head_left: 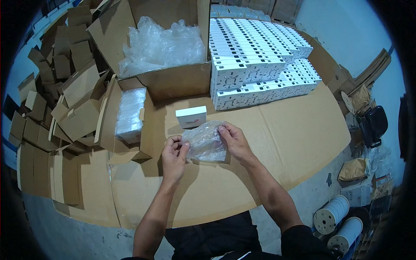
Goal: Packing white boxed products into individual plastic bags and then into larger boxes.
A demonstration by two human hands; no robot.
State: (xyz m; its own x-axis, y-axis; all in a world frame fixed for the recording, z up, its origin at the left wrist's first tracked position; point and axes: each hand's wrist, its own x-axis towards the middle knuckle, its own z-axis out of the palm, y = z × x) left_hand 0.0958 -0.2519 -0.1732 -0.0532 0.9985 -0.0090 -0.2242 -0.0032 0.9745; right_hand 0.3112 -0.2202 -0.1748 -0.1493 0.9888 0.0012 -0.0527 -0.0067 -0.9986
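Observation:
Between my two hands is a clear plastic bag [205, 143], crinkled and held a little above the cardboard-covered table. My left hand [174, 158] pinches its left edge with thumb and fingers. At its upper right edge, my right hand [234, 141] grips it the same way. Just behind the bag stands a small white box [191, 117] on its long side. To the left, an opened brown carton [148, 125] holds a row of white boxes wrapped in clear plastic [131, 115].
A large open carton [173, 82] full of loose clear bags [164, 45] stands behind. Long stacks of white boxes [255, 56] fill the back right. Several opened brown cartons [73, 108] are heaped at the left. Cable spools [331, 214] stand on the floor at right.

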